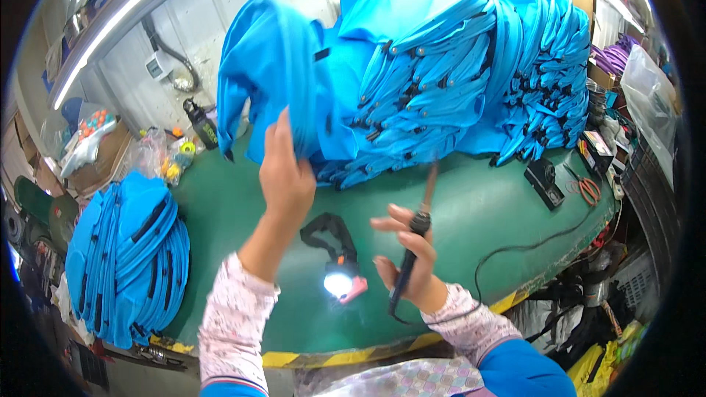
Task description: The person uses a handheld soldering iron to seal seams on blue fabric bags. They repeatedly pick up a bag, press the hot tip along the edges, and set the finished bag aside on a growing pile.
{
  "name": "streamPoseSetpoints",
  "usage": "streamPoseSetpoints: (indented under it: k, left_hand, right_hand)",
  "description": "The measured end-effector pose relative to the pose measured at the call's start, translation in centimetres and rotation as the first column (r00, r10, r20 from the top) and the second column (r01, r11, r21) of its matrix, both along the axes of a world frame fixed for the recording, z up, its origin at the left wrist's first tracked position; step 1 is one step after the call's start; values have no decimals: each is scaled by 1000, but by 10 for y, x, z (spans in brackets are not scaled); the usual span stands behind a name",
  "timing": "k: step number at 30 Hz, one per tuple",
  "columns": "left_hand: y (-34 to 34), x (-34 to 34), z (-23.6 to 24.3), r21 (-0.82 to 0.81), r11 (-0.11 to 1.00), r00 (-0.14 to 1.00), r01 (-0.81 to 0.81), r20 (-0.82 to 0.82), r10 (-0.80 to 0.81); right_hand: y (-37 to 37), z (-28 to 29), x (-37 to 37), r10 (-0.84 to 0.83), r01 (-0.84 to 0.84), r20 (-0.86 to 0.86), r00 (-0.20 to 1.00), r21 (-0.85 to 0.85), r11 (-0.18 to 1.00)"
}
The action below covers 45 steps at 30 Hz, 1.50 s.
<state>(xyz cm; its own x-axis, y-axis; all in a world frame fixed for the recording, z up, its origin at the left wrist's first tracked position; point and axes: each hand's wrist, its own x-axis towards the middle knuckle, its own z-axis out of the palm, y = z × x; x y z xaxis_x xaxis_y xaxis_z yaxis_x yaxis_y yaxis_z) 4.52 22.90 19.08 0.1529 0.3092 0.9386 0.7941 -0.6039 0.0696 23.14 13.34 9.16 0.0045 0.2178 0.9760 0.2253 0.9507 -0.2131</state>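
Two bare hands in front of us, both busy. Our left hand (287,176) is closed on a blue piece (268,66), holding it up at the left end of the big pile (448,73). It's floppy stuff, bent over at the top, and we can't tell if its far side touches the pile. Our right hand (418,254) has a soldering iron (407,270), black handle held against the thumb, a couple of fingers kinda spread. The tip points up toward the pile's lower edge, but it's a bit blurry, so we can't say whether it touches anything. A black cord (507,249) runs from the handle's bottom end past our right sleeve (471,323) to the right side of the green table (463,191).

Between our forearms there's a lamp (337,284), lit bright white, black strap (334,229) looped behind it, pink bit at the side. Over on the left we've got a second stack (125,250) of blue stuff at the table's edge. Right side: a black box (545,184) with orange-handled pliers (590,190) near it. Back left, a dark bottle (200,123) stands by the wall (198,22).
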Motion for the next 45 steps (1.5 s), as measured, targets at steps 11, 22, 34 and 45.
streamPoseSetpoints:
  k: [11, 22, 34, 45]
  left_hand:
    - [252, 209, 86, -272, 946, 954, 177, -190, -233]
    - [78, 86, -54, 61, 954, 839, 293, -494, -227]
    - [-255, -479, -22, -148, -4, 89, -989, -617, 782]
    - [-232, -541, -31, -121, 172, 202, -978, -767, 610]
  right_hand:
    - [14, -64, 61, -254, 173, -171, 952, -385, 907]
    - [1, -47, 56, -281, 131, -214, 935, -528, 839]
    - [-17, -65, 18, -78, 61, -21, 997, -440, 896]
    - [-22, -77, -30, -84, 141, 197, 977, -292, 946]
